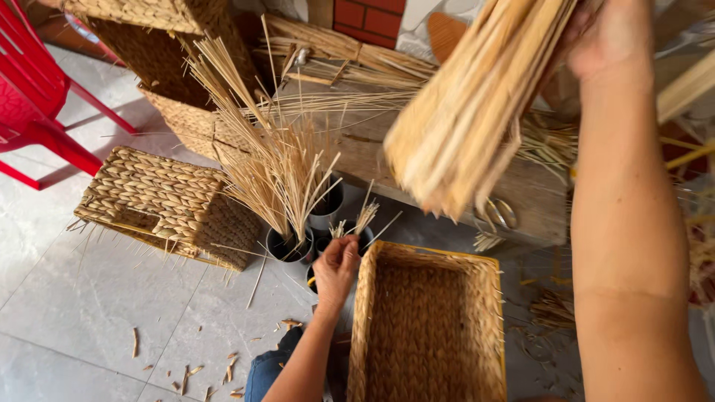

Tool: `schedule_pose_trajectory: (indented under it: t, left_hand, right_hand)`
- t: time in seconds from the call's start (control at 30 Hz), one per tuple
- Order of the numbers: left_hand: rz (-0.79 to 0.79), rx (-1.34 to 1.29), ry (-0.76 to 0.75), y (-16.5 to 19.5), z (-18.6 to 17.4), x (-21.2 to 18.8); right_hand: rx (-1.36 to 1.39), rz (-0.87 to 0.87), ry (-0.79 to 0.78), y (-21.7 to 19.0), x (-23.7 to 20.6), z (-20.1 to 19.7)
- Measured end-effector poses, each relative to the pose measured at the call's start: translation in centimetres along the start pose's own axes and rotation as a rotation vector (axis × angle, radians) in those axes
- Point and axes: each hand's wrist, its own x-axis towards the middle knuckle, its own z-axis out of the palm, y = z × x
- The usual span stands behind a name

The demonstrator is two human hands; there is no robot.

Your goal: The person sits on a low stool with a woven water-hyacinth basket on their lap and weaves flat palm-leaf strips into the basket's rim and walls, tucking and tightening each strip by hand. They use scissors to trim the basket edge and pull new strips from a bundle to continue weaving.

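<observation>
My right hand (pixel 607 33) is raised high at the top right, shut on a thick bundle of flat straw strips (pixel 465 112) that hangs down blurred over the bench. My left hand (pixel 337 262) reaches down to a group of dark cups (pixel 290 247) on the floor and pinches a few short straw pieces (pixel 359 220) standing in one cup. A tall sheaf of thin reed stalks (pixel 272 160) rises from the cups. Right of my left hand stands an open woven rectangular basket (pixel 428 327) with a yellow rim.
A finished woven basket (pixel 160 205) lies on its side on the tiled floor at left; more woven baskets (pixel 175 67) stack behind it. A red plastic chair (pixel 33 97) stands far left. A wooden bench (pixel 521 201) carries loose straw and scissors (pixel 500 214). Straw scraps litter the floor.
</observation>
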Motion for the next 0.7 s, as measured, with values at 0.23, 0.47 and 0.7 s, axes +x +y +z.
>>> schedule_pose_trajectory:
  t: [0.23,0.47,0.7]
  left_hand:
    - [0.019,-0.471,-0.265,4.9,0.1,-2.6]
    - [-0.050,-0.590,-0.765,11.9,2.1,-9.8]
    - [-0.345,-0.545,-0.472,11.0,-1.4,-12.0]
  right_hand:
    - [-0.264,0.400,0.007,-4.6,-21.2,7.4]
    - [-0.108,0.596,-0.145,-0.6,-36.6,9.7]
    - [0.062,0.662,-0.104,-2.1,-43.1,6.4]
